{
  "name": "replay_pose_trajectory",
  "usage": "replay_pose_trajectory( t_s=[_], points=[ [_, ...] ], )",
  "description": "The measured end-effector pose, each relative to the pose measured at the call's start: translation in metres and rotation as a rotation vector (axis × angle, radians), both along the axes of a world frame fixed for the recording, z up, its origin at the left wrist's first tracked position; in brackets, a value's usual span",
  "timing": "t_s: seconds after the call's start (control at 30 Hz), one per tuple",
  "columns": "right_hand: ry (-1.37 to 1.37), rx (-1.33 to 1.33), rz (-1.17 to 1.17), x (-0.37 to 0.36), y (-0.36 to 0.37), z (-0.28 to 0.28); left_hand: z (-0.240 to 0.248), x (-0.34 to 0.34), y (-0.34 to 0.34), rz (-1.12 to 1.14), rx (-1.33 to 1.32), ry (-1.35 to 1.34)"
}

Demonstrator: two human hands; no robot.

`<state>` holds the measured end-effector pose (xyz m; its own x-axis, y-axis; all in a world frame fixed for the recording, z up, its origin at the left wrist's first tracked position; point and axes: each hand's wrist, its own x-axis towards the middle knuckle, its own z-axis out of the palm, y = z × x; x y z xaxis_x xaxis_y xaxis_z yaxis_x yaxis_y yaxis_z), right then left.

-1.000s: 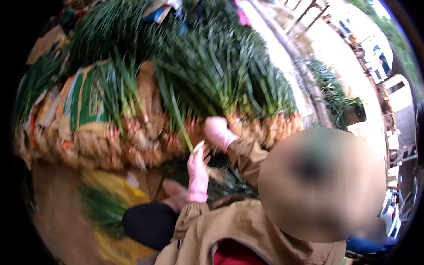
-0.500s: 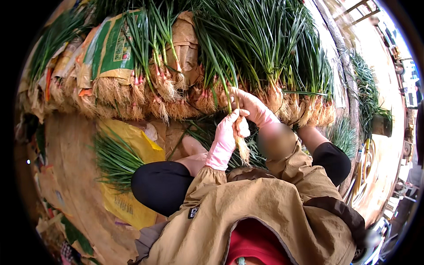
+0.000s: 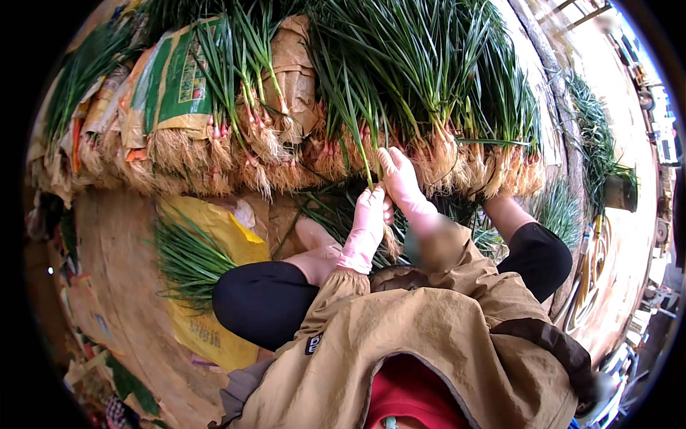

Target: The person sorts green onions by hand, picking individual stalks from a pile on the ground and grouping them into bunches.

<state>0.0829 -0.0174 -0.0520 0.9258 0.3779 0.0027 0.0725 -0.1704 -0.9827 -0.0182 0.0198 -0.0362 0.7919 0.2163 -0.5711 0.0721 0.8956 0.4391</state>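
Observation:
My left hand (image 3: 367, 218), in a pink glove, is closed round the lower stem of a green garlic plant (image 3: 364, 163). Its long green leaves point away from me, and its pale roots hang below my fingers. Just right of that stem is my right hand (image 3: 400, 180), pink to the wrist, its fingers stretched away from me; whether they touch a leaf is hard to see. Beyond both hands lies a thick row of green garlic (image 3: 429, 79), roots toward me, some bulbs reddish.
Green-and-brown packaging (image 3: 179, 79) and brown paper (image 3: 291, 71) cover part of the row. A yellow sack (image 3: 204, 332) with loose green leaves (image 3: 189, 257) is by my left knee. On the right are a wooden pole (image 3: 547, 61), a coiled hose (image 3: 586, 275) and a dark bucket (image 3: 620, 193).
My right hand has turned more upright, and its fingers have straightened beside the stem. The left hand has shifted slightly left and nearer me, still holding the plant.

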Motion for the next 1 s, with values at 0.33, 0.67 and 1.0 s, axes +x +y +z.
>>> replay_pose_trajectory(
  t_s=[0.33, 0.67, 1.0],
  points=[
    [-0.115, -1.52, 1.514, 0.018, -0.043, 0.068, 0.026, -0.008, 0.028, 0.193, -0.081, 0.033],
    [-0.322, -1.019, 0.421, 0.062, 0.028, 0.064, -0.01, 0.002, 0.01, 0.305, 0.3, 0.195],
    [-0.034, -0.489, 0.046, 0.036, -0.059, 0.01, 0.041, 0.002, 0.0, 0.019, -0.091, -0.058]
  ],
)
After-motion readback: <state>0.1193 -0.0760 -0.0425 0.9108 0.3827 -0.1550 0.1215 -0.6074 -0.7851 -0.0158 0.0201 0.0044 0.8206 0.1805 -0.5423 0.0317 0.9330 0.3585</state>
